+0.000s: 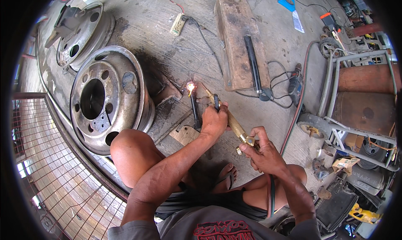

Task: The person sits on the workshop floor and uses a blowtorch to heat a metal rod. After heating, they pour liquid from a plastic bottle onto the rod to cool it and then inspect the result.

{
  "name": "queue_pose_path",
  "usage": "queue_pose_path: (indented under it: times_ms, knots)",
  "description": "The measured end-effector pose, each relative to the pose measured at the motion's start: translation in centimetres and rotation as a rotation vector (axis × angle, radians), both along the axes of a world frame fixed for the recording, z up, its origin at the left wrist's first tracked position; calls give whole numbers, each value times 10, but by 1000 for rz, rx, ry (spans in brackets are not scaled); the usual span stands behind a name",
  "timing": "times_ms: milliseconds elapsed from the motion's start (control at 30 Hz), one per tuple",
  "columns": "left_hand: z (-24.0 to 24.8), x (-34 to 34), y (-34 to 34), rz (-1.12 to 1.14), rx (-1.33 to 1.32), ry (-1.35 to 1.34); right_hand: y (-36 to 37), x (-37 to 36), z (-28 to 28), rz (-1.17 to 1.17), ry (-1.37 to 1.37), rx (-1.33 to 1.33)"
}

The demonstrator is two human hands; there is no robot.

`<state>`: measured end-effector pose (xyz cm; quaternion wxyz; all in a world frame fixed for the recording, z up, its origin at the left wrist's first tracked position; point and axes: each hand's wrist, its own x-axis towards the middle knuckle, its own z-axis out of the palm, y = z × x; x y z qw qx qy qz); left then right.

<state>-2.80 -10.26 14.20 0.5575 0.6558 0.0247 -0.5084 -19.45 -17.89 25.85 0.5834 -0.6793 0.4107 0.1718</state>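
Observation:
I am squatting on a concrete floor with a brass cutting torch (233,123) across both hands. My left hand (214,122) grips the torch's front handle and lever. My right hand (263,151) holds the rear valve end, fingers on the brass knobs. The torch tip points up-left, where a bright orange flame (191,87) burns just above a dark metal rod (195,111) lying on the floor. A steel plate (164,110) sits just left of the flame.
Two steel truck wheel rims (109,98) (82,34) lie at left. A worn wooden block (239,42) with a black bar is ahead. Gas cylinders on a trolley (363,98) stand at right, hoses and cables across the floor. A wire mesh panel (54,164) is at lower left.

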Motion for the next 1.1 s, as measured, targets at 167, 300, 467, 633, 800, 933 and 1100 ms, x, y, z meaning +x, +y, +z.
queue_pose_path:
  times_ms: [167,300,467,633,800,933,1100]
  knots:
    - [4,2,0,-24,12,-4,0,-2,0,3,-19,4]
    - [7,1,0,-10,12,-4,-1,-4,0,15,-14,18]
    - [8,2,1,-24,17,-7,-1,-5,-2,13,-35,27]
    - [7,2,0,-28,31,-11,0,-5,-2,9,-35,30]
    - [3,1,1,-20,17,-14,0,-5,-2,15,-37,27]
    - [6,2,1,-27,29,-17,0,-6,-3,6,-44,35]
    - [5,1,1,-8,26,-21,0,-5,-2,12,-44,45]
